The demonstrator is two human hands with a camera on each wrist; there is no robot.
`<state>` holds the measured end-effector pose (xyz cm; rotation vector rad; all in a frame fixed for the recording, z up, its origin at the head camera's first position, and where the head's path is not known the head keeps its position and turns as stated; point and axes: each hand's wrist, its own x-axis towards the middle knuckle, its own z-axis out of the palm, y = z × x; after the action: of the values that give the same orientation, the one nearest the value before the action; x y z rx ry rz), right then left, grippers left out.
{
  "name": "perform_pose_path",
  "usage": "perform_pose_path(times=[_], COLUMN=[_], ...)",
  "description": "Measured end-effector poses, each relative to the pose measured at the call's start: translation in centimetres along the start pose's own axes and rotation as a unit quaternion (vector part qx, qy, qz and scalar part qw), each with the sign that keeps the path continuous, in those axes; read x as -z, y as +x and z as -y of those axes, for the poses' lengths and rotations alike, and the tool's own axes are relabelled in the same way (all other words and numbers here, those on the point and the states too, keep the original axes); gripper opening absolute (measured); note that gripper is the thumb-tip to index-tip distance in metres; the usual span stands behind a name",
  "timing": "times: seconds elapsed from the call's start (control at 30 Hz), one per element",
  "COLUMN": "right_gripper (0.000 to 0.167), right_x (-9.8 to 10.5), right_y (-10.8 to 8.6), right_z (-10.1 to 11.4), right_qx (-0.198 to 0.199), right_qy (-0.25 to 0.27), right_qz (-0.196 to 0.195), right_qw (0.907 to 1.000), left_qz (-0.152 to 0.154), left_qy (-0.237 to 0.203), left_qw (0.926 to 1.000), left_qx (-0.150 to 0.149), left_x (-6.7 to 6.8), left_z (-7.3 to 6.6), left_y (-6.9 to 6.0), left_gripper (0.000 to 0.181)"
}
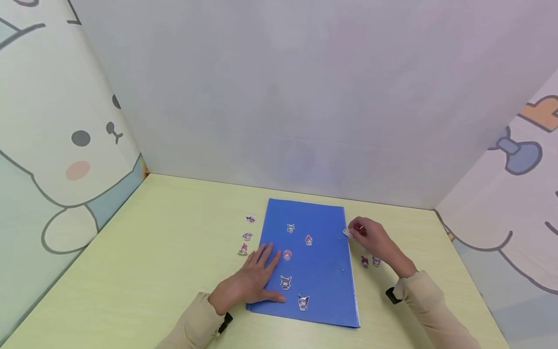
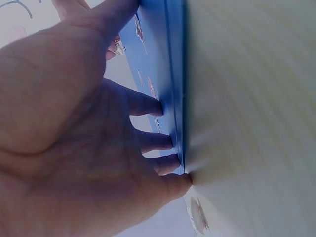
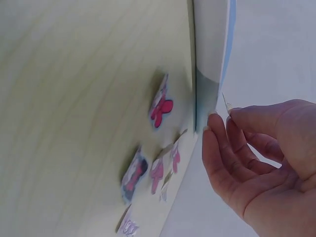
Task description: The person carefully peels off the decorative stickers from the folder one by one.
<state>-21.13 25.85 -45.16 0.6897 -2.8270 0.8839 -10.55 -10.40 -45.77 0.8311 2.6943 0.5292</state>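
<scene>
Beige sleeves [image 1: 198,317] up front, blue folder [image 1: 324,295] on tbl [image 1: 131,261]
L hand [image 1: 255,280] spread on its L side; R hand [image 1: 371,238], apart, pinches sticker [image 1: 347,233] by upper R edge; loose stickers [image 1: 364,261] nearby.

Beige sleeves [image 1: 436,305], black wrist pieces [image 1: 394,295]

A pale yellow table [image 1: 144,261] stood by a plain grey wall [image 1: 283,97] — the left wall [image 1: 48,111] had a big cartoon face [image 1: 91,160], the right wall [image 1: 501,218] a blue bow [image 1: 523,156].
</scene>
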Motion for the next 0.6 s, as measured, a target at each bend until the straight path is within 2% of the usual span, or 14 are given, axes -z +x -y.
perform_pose_path(times=[0.4, 0.6], right_gripper=[0.004, 0.004], right_x=[0.3, 0.3], right_y=[-1.5, -2.3], right_z=[-0.9, -1.5], right_qx=[-0.011, -0.023], right_qy=[0.006, 0.006], right_qz=[0.004, 0.018], right_qw=[0.9999, 0.9995], left_qz=[0.000, -0.001], left_qy=[-0.002, 0.002], left_qw=[1.0000, 1.0000], left_qx=[-0.002, -0.002], left_x=[-0.2, -0.1], left_z=[0.2, 0.1], left_y=[-0.1, 0.0], left_gripper=[0.106, 0.105])
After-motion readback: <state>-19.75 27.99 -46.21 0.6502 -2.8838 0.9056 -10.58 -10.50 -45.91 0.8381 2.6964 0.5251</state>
